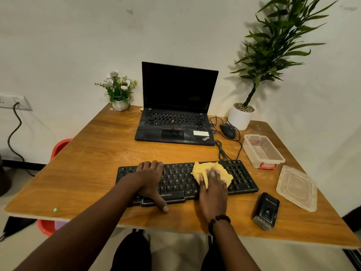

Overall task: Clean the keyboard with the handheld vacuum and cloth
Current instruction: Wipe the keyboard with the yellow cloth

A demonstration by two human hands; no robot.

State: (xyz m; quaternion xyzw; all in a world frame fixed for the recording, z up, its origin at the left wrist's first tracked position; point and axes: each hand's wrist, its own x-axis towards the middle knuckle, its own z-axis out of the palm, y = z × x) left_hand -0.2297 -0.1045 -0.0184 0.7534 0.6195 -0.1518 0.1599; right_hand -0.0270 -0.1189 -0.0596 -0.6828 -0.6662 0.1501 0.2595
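Wiping keyboard (240, 178) near counter (88, 163) front edge | right hand (213, 189) flat, pressing cloth (224, 172) | left hand (149, 177) spread, steadying | wipe rowwise, light pressure.

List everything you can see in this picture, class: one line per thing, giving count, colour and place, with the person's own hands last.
keyboard: 1, black, front middle of table
cloth: 1, yellow, on keyboard's right half
handheld vacuum: 1, black, right of keyboard near front edge
laptop: 1, black, open, behind keyboard
mouse: 1, black, wired, right of laptop
plastic box: 1, clear with red clip, right side
lid: 1, clear, in front of box
flower pot: 1, white, back left
leafy plant: 1, green in white pot, back right
table: 1, wooden brown
left hand: 1, flat on keyboard's left half
right hand: 1, pressing cloth
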